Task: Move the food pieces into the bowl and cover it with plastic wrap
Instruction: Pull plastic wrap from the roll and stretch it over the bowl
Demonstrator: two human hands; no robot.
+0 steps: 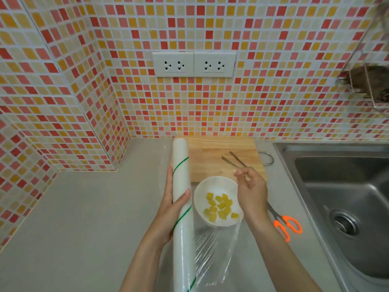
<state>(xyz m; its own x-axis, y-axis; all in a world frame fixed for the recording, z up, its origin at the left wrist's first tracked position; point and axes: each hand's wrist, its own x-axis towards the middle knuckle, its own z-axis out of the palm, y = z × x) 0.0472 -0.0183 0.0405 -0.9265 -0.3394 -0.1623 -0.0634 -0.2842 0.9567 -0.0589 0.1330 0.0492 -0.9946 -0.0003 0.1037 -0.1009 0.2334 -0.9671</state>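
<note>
A white bowl (202, 191) stands on the grey counter in front of the cutting board and holds several yellow food pieces (221, 206). My left hand (171, 204) grips a long white roll of plastic wrap (181, 180) with a green spiral line, held just left of the bowl. A clear sheet of wrap (214, 247) is drawn out from the roll to the right, over the bowl's near side. My right hand (251, 189) is above the bowl's right rim, its fingers pinched on the edge of that sheet.
A wooden cutting board (210, 157) lies behind the bowl with metal tongs (231, 160) on it. Orange-handled scissors (286, 225) lie right of the bowl. A steel sink (345, 186) fills the right side. Tiled walls rise behind and at left.
</note>
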